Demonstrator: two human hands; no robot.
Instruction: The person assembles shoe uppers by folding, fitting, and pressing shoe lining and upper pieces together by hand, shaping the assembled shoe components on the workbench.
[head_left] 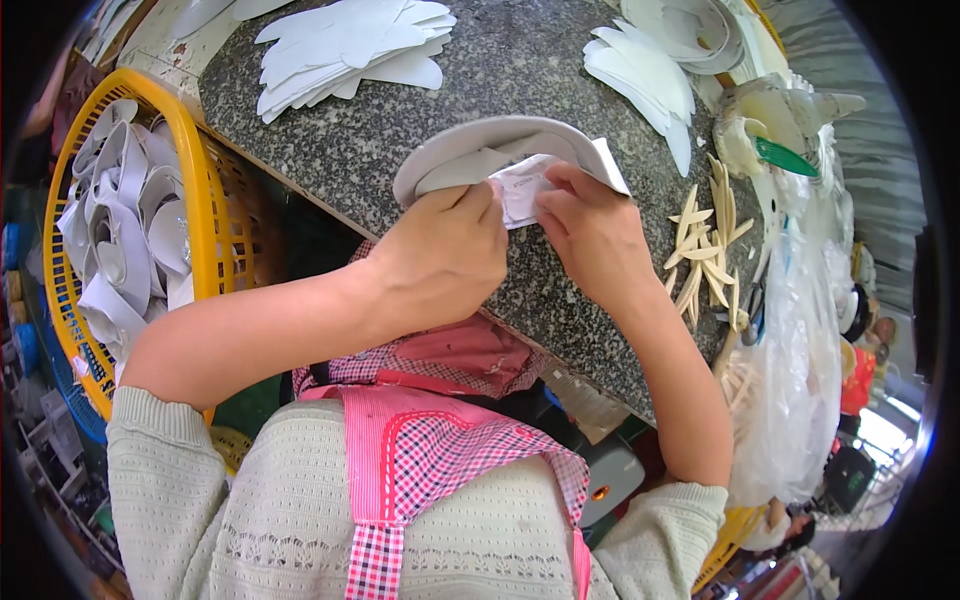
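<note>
I have the left hand (445, 245) gripping the near edge of a curved white shoe-upper piece (425, 170) above the speckled surface (340, 155), while the right hand (595, 225) pinches its other end beside a small printed label (520, 187). I judge this piece part-worked, its ends held but apart. Farther out, flat white cutouts (350, 45) look unworked, and looped white pieces (120, 230) fill the yellow basket (190, 170), whether finished or waiting I can't tell.
</note>
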